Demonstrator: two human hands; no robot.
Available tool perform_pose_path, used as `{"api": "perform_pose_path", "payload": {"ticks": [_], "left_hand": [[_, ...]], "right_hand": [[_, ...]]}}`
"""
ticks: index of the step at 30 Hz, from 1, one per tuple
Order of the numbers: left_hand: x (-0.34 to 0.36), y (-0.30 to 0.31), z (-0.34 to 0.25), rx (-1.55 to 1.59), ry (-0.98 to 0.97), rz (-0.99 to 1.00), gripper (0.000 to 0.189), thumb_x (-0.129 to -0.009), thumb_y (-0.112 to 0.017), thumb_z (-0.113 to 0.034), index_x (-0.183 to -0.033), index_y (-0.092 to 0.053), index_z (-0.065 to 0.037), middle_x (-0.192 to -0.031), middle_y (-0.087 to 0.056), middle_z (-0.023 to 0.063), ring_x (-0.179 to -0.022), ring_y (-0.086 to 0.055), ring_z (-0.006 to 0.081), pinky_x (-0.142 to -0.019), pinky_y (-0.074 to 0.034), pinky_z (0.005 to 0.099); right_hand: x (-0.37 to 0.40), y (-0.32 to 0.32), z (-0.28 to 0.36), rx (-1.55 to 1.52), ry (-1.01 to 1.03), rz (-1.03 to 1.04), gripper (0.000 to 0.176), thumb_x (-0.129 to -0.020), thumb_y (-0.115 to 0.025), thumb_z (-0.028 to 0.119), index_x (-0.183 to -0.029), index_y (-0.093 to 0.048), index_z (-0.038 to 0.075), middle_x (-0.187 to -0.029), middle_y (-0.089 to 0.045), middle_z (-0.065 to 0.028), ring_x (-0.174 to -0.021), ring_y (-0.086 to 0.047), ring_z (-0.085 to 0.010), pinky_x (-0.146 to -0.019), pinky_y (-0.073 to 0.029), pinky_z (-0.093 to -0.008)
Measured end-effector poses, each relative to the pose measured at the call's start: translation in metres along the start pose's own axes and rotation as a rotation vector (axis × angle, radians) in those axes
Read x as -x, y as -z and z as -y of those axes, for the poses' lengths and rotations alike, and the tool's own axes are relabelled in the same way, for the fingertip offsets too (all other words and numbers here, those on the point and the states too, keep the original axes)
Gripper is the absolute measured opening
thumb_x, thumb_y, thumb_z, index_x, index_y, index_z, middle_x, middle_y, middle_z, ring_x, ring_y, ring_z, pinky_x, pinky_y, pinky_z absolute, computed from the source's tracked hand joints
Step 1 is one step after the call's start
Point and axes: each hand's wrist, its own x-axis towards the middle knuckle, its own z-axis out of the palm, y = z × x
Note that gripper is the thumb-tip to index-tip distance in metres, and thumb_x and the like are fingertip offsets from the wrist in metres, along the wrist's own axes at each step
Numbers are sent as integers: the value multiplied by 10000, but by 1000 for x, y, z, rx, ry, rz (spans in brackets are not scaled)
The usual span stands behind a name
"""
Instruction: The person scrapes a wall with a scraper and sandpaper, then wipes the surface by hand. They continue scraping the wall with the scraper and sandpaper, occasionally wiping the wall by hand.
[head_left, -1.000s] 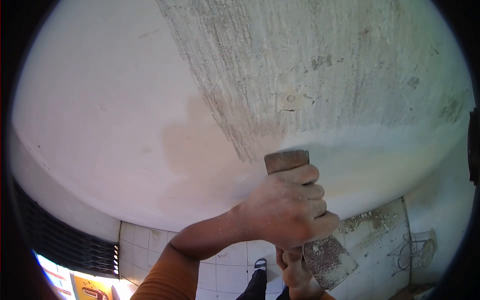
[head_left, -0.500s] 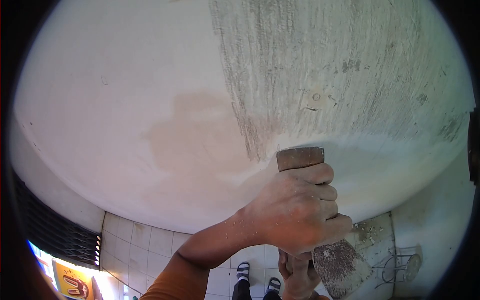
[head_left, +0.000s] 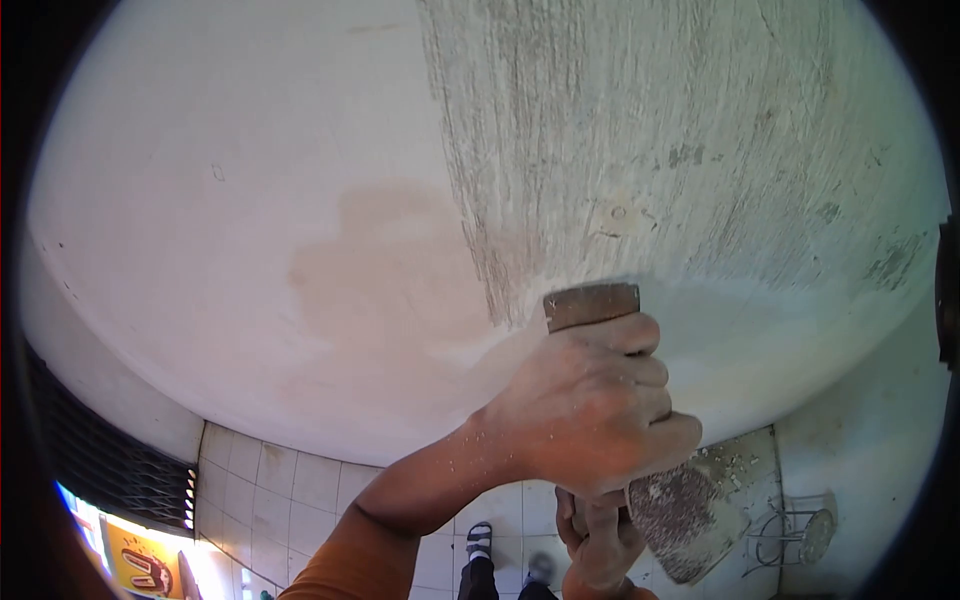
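My left hand (head_left: 590, 410), dusted white and reaching in from the lower left, is closed around a scraper. The brown flat end of the scraper (head_left: 592, 306) sticks out above the fist, against the wall at the lower border of a rough, streaked patch (head_left: 620, 130). Below it, my right hand (head_left: 603, 545) is closed, partly hidden behind the left. Beside its fingers is a wide putty knife (head_left: 685, 525), its blade crusted with grey-white material and pointing down to the right. Its handle is mostly hidden; it appears to be in my right hand.
The white wall (head_left: 220, 270) has a damp-looking beige stain (head_left: 390, 270). Below are a tiled floor (head_left: 290, 490) with pale debris (head_left: 740, 460), a metal-framed stool (head_left: 815, 535) at right, and a dark folding grille (head_left: 110, 450) at left. Sandalled feet (head_left: 479, 540) stand below.
My left hand and the scraper have shifted slightly up and left in view. The wall marks at the right have drifted left and down a little. Both hands keep their grip.
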Motion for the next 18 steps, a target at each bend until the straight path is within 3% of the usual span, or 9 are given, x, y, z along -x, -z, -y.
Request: {"api": "perform_pose_path", "payload": {"ticks": [4,7,10,11,13,17,18], "left_hand": [[14,-1,-8,1,87,43,192,-544,-575,-252,-554,-424,-133,-489,-384,-24,-531,-442,153,-581,-369,267],[5,0,-5,61,21,0,191,-539,-571,-251,-559,-421,-135,-488,-369,-29,-527,-435,152,-580,-365,269],[0,2,-4,-28,59,23,194,-534,-565,-261,-557,-420,-135,-494,-361,-30,-519,-432,154,-577,-364,266],[4,2,-4,-2,72,18,192,-533,-565,-257,-557,-420,-134,-498,-363,-29,-518,-433,155,-573,-363,265],[11,1,-6,53,88,11,189,-531,-565,-249,-558,-420,-131,-507,-365,-28,-516,-436,157,-565,-362,261],[2,7,-3,27,47,23,190,-535,-568,-244,-560,-419,-129,-510,-373,-27,-513,-443,158,-558,-367,260],[8,2,-4,53,68,22,190,-536,-568,-243,-561,-420,-128,-506,-370,-27,-511,-442,158,-557,-368,262]], "right_hand": [[7,-2,-6,10,-140,-82,192,-912,-534,237,-989,-476,71,-650,-500,-79,-402,-392,-91,-326,-275,-183],[1,-24,13,28,-245,-214,175,-912,-535,240,-972,-477,86,-665,-503,-66,-439,-413,-84,-346,-292,-176],[0,-17,14,4,-330,-179,203,-926,-511,290,-962,-478,93,-699,-508,-52,-486,-432,-79,-375,-306,-165],[4,-5,0,-12,-236,4,214,-930,-502,302,-959,-481,92,-709,-510,-51,-494,-434,-79,-381,-308,-164],[13,1,-9,13,-250,-22,231,-936,-485,319,-949,-486,88,-718,-515,-51,-488,-433,-79,-379,-307,-163],[-3,1,5,23,-199,177,201,-933,-500,292,-958,-487,93,-729,-520,-55,-494,-435,-78,-378,-305,-160],[2,2,1,39,-213,108,188,-929,-510,272,-971,-487,91,-733,-521,-58,-501,-441,-79,-375,-306,-160]]}}
